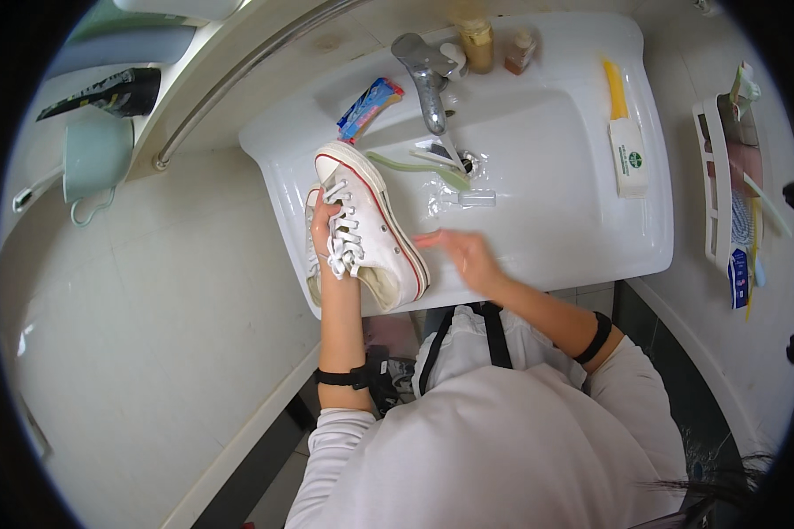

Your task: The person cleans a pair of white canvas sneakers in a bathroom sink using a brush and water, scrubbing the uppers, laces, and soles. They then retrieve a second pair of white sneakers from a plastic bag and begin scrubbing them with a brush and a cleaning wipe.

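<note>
A white canvas sneaker [378, 221] with white laces and a red stripe round its sole is held toe up by my left hand [324, 221], which grips its laced side. A second white sneaker [313, 264] lies behind it at the basin's left edge, mostly hidden. My right hand [463, 254], slightly blurred, is just right of the sole with fingers extended and nothing in it. In the white washbasin [542, 198] lie a green-handled brush [420, 166], a clear plastic piece [476, 198] and a white-handled item [437, 155] by the drain.
The chrome faucet [427, 79] stands at the back rim, with a yellowish bottle [478, 46] and a small bottle [521, 51] beside it. A blue packet [370, 109] lies on the left rim, a yellow-and-white packet [628, 155] on the right. A wall rack [714, 185] is at right.
</note>
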A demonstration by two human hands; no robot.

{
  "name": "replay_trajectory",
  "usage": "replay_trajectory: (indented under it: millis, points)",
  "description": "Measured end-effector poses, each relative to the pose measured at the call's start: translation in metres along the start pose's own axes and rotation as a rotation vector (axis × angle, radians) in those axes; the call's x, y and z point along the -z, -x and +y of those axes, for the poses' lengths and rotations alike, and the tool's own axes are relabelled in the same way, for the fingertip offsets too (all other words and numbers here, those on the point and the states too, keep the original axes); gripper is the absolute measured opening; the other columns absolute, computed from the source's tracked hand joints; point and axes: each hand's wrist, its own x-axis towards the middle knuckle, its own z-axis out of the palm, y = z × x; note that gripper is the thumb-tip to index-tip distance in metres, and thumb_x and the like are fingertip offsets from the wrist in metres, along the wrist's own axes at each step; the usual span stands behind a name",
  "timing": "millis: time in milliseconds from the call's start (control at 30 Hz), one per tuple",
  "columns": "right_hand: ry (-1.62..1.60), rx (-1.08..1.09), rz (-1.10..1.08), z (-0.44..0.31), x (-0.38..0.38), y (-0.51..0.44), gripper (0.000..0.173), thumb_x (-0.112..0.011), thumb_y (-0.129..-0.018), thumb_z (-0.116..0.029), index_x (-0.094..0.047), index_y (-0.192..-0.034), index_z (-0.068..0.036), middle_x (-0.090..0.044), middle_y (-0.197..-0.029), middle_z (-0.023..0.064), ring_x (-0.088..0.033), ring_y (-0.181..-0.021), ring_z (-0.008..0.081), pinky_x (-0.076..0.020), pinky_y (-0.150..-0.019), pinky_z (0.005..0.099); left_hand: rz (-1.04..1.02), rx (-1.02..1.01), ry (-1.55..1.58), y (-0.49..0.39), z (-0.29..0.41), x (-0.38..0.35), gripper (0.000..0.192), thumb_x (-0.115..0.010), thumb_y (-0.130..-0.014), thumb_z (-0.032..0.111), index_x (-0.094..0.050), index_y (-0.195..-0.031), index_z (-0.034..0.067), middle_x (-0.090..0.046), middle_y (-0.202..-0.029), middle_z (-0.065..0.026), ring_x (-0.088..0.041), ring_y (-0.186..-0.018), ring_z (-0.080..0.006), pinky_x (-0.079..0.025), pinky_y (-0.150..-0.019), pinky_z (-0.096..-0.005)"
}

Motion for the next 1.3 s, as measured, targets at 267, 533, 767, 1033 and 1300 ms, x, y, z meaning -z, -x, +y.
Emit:
replay_trajectory:
  millis: [267, 533, 767, 1033, 1300]
  points:
    - [-0.616, -0.405, 0.659, 0.029, 0.068, -0.133, 0.030, -0.042, -0.096, -0.029, -0.059, -0.098, -0.004, -0.060, -0.074, 0.0085, -0.056, -0.059, 0.0152, -0.0430, -0.052, 0.0280, 0.047, -0.064, -0.060, 0.011, -0.002, -0.016, 0.056, -0.046, -0.072, 0.005, -0.045, -0.127, -0.003, -0.061, -0.106, -0.0157, -0.063, -0.091, -0.0261, -0.054, -0.080, -0.0353]
    - [-0.333, -0.572, 0.712, 0.048, 0.041, -0.125, 0.019, -0.044, -0.091, -0.025, -0.053, -0.080, -0.013, -0.038, -0.053, -0.0021, -0.028, -0.037, 0.0101, -0.0183, -0.035, 0.0269, 0.077, -0.170, -0.247, 0.017, -0.001, -0.012, 0.055, -0.048, -0.073, 0.004, -0.044, -0.128, -0.001, -0.060, -0.106, -0.0154, -0.063, -0.090, -0.0271, -0.054, -0.080, -0.0367]
    - [-0.006, -0.154, 0.580, 0.025, -0.009, -0.125, 0.016, -0.050, -0.089, -0.013, -0.060, -0.100, -0.008, -0.056, -0.086, 0.0050, -0.053, -0.077, 0.0169, -0.0425, -0.070, 0.0276, 0.059, -0.084, 0.010, 0.016, -0.005, -0.006, 0.057, -0.046, -0.072, 0.002, -0.043, -0.129, -0.001, -0.061, -0.108, -0.0175, -0.064, -0.092, -0.0296, -0.056, -0.079, -0.0400]
    - [0.683, 0.303, 0.379, -0.032, -0.054, -0.119, 0.056, -0.048, -0.091, -0.020, -0.033, -0.139, 0.004, -0.031, -0.146, 0.0189, -0.023, -0.137, 0.0377, -0.0213, -0.110, 0.0509, 0.063, 0.059, 0.114, 0.007, -0.015, -0.006, 0.049, -0.041, -0.074, 0.006, -0.046, -0.121, -0.002, -0.060, -0.106, -0.0183, -0.063, -0.091, -0.0284, -0.053, -0.083, -0.0377]
    - [0.897, 0.300, 0.021, -0.028, -0.052, -0.078, 0.065, -0.049, -0.091, -0.027, -0.025, -0.141, 0.006, -0.015, -0.152, 0.0214, -0.013, -0.141, 0.0393, -0.0157, -0.111, 0.0548, 0.152, 0.060, 0.056, 0.005, -0.018, 0.005, 0.029, -0.045, -0.076, 0.010, -0.057, -0.100, -0.002, -0.064, -0.092, -0.0128, -0.063, -0.085, -0.0246, -0.051, -0.079, -0.0335]
